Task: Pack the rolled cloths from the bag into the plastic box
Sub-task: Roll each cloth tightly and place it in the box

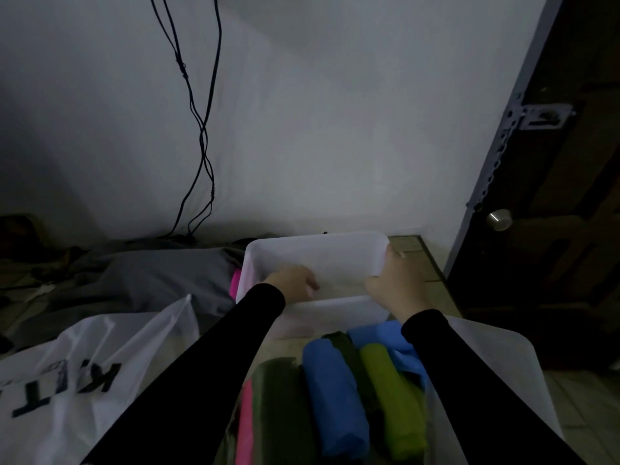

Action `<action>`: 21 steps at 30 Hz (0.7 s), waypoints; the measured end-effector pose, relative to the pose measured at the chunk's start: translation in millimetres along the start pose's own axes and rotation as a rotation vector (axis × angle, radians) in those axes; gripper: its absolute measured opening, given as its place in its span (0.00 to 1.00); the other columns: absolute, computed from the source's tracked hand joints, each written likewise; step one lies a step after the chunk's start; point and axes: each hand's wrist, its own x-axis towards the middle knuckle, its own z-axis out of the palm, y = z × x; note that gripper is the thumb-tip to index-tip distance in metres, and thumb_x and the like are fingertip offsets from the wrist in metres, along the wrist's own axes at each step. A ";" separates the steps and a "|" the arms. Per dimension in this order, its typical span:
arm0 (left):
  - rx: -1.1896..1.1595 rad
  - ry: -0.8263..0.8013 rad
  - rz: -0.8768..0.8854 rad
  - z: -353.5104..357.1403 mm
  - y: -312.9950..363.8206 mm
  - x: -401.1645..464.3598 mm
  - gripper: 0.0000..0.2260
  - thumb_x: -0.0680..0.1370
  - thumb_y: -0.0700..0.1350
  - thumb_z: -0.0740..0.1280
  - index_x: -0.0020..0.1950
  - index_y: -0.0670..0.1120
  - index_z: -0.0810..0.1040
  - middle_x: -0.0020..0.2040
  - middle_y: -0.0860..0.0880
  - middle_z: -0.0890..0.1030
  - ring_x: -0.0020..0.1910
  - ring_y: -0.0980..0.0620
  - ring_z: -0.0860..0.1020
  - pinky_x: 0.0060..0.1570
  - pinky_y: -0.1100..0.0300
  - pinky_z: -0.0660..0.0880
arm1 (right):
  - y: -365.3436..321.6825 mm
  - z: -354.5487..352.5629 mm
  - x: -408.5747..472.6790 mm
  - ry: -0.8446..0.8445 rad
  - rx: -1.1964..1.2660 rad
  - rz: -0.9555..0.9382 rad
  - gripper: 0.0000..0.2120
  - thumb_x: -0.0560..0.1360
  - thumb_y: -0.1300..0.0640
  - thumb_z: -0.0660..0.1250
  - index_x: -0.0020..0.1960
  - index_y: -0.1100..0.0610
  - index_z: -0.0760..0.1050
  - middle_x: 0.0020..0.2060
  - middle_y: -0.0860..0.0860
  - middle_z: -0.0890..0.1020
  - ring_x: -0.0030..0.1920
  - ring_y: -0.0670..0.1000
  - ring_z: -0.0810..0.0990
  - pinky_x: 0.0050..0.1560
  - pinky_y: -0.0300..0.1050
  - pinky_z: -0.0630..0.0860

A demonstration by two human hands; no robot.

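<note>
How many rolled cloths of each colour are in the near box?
Visible rolled cloths in the near box, some partly hidden:
Blue: 2
Light green: 1
Dark green: 2
Pink: 1
Total: 6

White wall [335,129] filled most of view. Black cables [201,129] hung down wall left of centre, twisted together, reaching floor at wall's base. Dark door [553,229] stood at wall's right edge, round metal knob [499,219] on it, pale metal latch plate [540,116] higher up. Grey fabric [151,280] lay crumpled below wall, left of centre. Tiled floor [583,404] showed below door. Dark clutter at wall's lower left, too dim to identify.
</note>
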 end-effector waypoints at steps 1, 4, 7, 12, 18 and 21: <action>0.011 -0.035 -0.005 3.2 -1.8 5.7 0.15 0.78 0.49 0.63 0.63 0.48 0.79 0.68 0.50 0.72 0.70 0.47 0.68 0.72 0.51 0.60 | -0.2 -0.1 -0.4 0.003 -0.003 -0.005 0.24 0.67 0.58 0.66 0.62 0.61 0.67 0.54 0.58 0.75 0.50 0.59 0.75 0.39 0.44 0.69; -0.026 -0.012 -0.022 3.1 -4.0 10.5 0.15 0.79 0.47 0.63 0.63 0.45 0.79 0.68 0.48 0.74 0.69 0.47 0.70 0.72 0.54 0.61 | 0.2 0.2 1.5 0.001 0.045 -0.002 0.24 0.65 0.56 0.65 0.60 0.59 0.69 0.51 0.57 0.77 0.47 0.57 0.77 0.39 0.45 0.75; -0.015 0.059 -0.030 0.2 -4.4 9.4 0.15 0.79 0.47 0.63 0.64 0.43 0.78 0.65 0.45 0.76 0.65 0.45 0.72 0.67 0.57 0.64 | 0.0 2.1 4.8 -0.007 0.087 0.016 0.26 0.62 0.54 0.63 0.60 0.56 0.71 0.46 0.53 0.80 0.43 0.54 0.78 0.37 0.45 0.79; -0.030 0.114 -0.072 1.0 -4.7 14.5 0.16 0.79 0.47 0.65 0.64 0.42 0.77 0.64 0.43 0.76 0.65 0.44 0.72 0.66 0.57 0.65 | 1.5 4.3 9.8 0.016 0.060 -0.005 0.24 0.61 0.51 0.63 0.56 0.56 0.74 0.41 0.51 0.80 0.40 0.53 0.79 0.34 0.42 0.78; -0.013 0.078 -0.046 0.4 -9.8 16.0 0.15 0.79 0.48 0.64 0.63 0.44 0.79 0.64 0.45 0.77 0.64 0.45 0.73 0.67 0.56 0.67 | 2.8 6.5 10.7 0.026 0.062 -0.027 0.22 0.61 0.53 0.62 0.54 0.57 0.74 0.42 0.52 0.81 0.41 0.54 0.79 0.33 0.42 0.77; 0.032 0.089 -0.039 1.7 -8.2 16.3 0.16 0.78 0.52 0.64 0.59 0.44 0.80 0.61 0.45 0.79 0.62 0.44 0.75 0.63 0.57 0.69 | 1.6 4.6 8.6 0.037 0.066 -0.040 0.20 0.64 0.56 0.65 0.55 0.58 0.74 0.44 0.53 0.81 0.42 0.54 0.79 0.33 0.39 0.73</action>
